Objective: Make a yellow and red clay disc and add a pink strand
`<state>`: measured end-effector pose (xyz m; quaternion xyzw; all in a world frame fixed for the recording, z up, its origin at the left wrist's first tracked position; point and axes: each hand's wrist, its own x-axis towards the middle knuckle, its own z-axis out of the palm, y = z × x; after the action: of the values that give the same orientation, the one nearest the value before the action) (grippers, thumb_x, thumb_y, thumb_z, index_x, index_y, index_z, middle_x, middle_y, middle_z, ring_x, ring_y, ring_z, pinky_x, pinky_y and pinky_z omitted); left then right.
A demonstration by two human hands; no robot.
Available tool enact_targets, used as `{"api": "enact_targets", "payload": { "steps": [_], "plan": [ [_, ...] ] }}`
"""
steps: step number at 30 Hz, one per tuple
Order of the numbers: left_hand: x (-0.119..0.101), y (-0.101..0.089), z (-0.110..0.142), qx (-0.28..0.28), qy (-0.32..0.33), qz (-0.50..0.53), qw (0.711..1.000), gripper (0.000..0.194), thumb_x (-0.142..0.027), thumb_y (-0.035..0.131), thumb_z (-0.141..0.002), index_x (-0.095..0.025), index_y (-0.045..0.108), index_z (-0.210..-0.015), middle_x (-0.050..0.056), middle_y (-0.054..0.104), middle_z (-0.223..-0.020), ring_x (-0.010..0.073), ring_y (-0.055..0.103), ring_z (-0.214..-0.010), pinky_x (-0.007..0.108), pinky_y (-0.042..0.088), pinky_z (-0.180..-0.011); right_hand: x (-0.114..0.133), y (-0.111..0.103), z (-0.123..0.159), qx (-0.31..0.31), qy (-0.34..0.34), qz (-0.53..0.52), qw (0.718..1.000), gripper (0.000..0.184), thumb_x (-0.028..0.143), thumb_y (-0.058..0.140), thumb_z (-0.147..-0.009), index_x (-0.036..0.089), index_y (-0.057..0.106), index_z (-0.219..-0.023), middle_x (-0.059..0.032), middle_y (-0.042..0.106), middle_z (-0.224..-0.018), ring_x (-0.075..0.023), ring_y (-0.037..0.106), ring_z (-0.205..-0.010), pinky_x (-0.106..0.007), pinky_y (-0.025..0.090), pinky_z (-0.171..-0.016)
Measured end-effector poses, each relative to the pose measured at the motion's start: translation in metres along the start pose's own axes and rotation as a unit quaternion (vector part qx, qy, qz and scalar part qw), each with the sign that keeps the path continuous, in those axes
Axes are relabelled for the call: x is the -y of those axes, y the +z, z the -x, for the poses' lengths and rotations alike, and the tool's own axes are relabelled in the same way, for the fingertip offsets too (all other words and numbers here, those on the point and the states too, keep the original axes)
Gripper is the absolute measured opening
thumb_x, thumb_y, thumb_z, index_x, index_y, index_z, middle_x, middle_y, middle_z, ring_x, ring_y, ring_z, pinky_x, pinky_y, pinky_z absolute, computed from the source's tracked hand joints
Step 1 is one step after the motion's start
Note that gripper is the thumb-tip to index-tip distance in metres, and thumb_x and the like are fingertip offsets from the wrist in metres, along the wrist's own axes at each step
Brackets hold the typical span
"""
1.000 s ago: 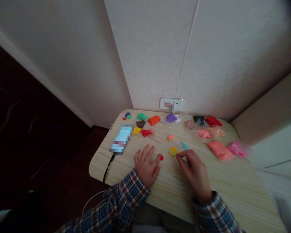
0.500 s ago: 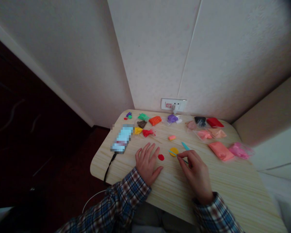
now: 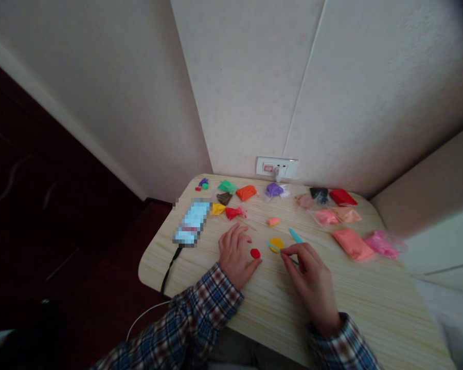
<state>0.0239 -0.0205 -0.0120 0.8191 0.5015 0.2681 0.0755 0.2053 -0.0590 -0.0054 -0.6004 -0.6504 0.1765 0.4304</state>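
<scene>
Head view: shows plaid sleeves (image 3: 218,298) nearest, over a pale wood-grain table (image 3: 374,298). Shows left hand (image 3: 236,256) palm-down, thumb and fingers apart, gripping nothing visible, around the left side of a flat red disc (image 3: 255,254); cannot tell about thumb contact with it. Shows right hand (image 3: 312,280) well apart from the left, thumb and fingertips pinched on a thin blue stick (image 3: 272,246), slanting across a flat yellow disc (image 3: 277,241), right of the red one; cannot tell pressed in or just above. Next out: blue blade-like tool (image 3: 294,235) just beyond the right hand, small pink-orange piece (image 3: 273,221) beyond the yellow disc. Far right: coral packet (image 3: 353,244), pink bag (image 3: 384,244) beside it. Left: pixelated phone-like device (image 3: 193,221), black cable (image 3: 168,272) running from its near end. Farther: yellow packet (image 3: 218,209), red packet (image 3: 232,213), brown packet (image 3: 224,198). Back row, left to right: small coloured bits (image 3: 205,186), green packet (image 3: 227,186), orange packet (image 3: 246,192), purple packet (image 3: 273,190), black packet (image 3: 319,195), deep-red packet (image 3: 343,197). Farthest: wall socket (image 3: 268,167), plugged, on pale wall (image 3: 250,97).
</scene>
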Motion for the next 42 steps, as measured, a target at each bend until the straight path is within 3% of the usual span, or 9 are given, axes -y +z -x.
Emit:
{"api": "enact_targets", "payload": {
  "steps": [11,17,22,27,31,36,42],
  "plan": [
    [-0.001,-0.002,-0.001,-0.009,0.054,0.022,0.998,0.016,-0.023,0.063,-0.078,-0.016,0.054,-0.090,0.013,0.058,-0.114,0.0290,0.046,-0.120,0.050,0.032,-0.099,-0.002,0.003,0.001,0.006,-0.004,-0.012,1.000,0.013,0.030,0.049,-0.089,0.022,0.057,-0.083,-0.0028,0.057,-0.082,-0.0166,0.050,-0.066,-0.030,0.041,-0.060],
    [-0.001,-0.003,-0.002,0.009,0.053,0.027,0.998,0.026,-0.031,0.073,-0.070,-0.016,0.055,-0.082,0.012,0.059,-0.112,0.0310,0.048,-0.118,0.052,0.032,-0.098,-0.001,0.003,0.001,0.006,-0.003,-0.012,1.000,0.013,0.029,0.049,-0.089,0.022,0.057,-0.082,-0.0025,0.057,-0.081,-0.0164,0.049,-0.065,-0.029,0.042,-0.061],
    [-0.001,-0.002,-0.003,0.006,0.068,0.025,0.997,0.011,-0.022,0.066,-0.075,-0.016,0.057,-0.078,0.012,0.060,-0.110,0.0293,0.049,-0.117,0.052,0.031,-0.098,-0.001,0.002,0.000,0.006,0.000,-0.012,1.000,0.013,0.030,0.049,-0.089,0.022,0.057,-0.083,-0.0025,0.057,-0.081,-0.0161,0.049,-0.064,-0.029,0.041,-0.060],
    [-0.005,-0.004,-0.005,0.004,0.039,0.135,0.990,0.005,-0.013,0.059,-0.077,-0.016,0.061,-0.074,0.011,0.064,-0.108,0.0284,0.052,-0.115,0.054,0.025,-0.101,-0.001,0.003,0.001,0.011,0.005,-0.009,1.000,0.015,0.031,0.048,-0.089,0.022,0.057,-0.082,-0.0026,0.056,-0.080,-0.0166,0.049,-0.065,-0.030,0.041,-0.060],
    [-0.003,-0.009,-0.010,-0.016,-0.066,0.277,0.958,0.004,-0.019,0.063,-0.074,-0.017,0.062,-0.070,0.010,0.066,-0.098,0.0271,0.057,-0.105,0.051,0.031,-0.100,-0.001,0.003,0.001,0.013,0.007,-0.005,1.000,0.013,0.030,0.048,-0.089,0.022,0.056,-0.083,-0.0021,0.055,-0.080,-0.0167,0.048,-0.066,-0.030,0.041,-0.062],
    [0.013,-0.010,-0.020,-0.017,-0.182,0.408,0.894,0.017,-0.032,0.058,-0.079,-0.016,0.056,-0.075,0.009,0.069,-0.080,0.0196,0.066,-0.077,0.035,0.052,-0.073,-0.009,0.000,0.000,-0.027,0.026,0.064,0.997,0.014,0.030,0.045,-0.089,0.021,0.056,-0.084,-0.0041,0.058,-0.084,-0.0193,0.052,-0.075,-0.033,0.044,-0.069],
    [0.020,-0.008,-0.027,-0.001,-0.275,0.534,0.799,0.030,-0.043,0.063,-0.076,-0.017,0.048,-0.079,0.003,0.069,-0.064,0.0156,0.067,-0.060,0.025,0.049,-0.058,-0.020,0.001,0.000,-0.057,0.043,0.121,0.990,0.016,0.025,0.041,-0.086,0.019,0.054,-0.094,-0.0089,0.057,-0.089,-0.0251,0.053,-0.087,-0.041,0.043,-0.079]
  ]
}}
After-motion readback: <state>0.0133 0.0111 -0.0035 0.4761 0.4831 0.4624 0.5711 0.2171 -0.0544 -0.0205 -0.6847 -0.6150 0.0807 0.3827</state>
